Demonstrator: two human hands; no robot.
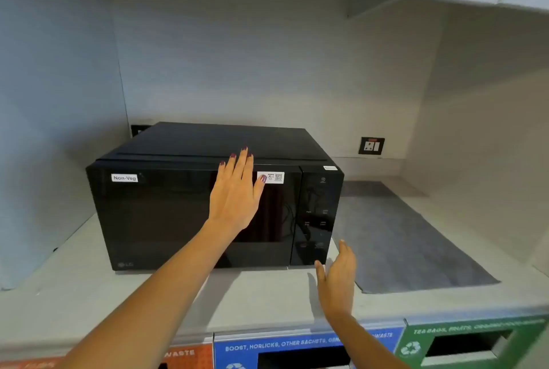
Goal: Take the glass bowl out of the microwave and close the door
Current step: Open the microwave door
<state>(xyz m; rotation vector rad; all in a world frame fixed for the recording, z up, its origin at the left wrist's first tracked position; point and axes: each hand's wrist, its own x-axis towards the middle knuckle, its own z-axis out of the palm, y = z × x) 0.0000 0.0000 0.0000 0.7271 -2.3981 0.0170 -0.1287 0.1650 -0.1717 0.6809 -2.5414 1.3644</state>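
- Left hand [234,195] flat on the shut microwave [208,214] door, fingers spread.
- Right hand [337,282] open, empty.
- Bowl unseen; glass likely heavy, slippery, needing both palms.

One black microwave [190,208], door shut. Two white stickers on its door: one "Non-Veg" label [124,178], one QR-code sticker [274,177]. Two bare hands: left hand [234,190], right hand [337,282]. One grey mat [401,238] on one counter [89,288]. One wall socket [371,146]. Three labelled waste bin fronts: orange [184,356], blue [297,345], green [463,336].
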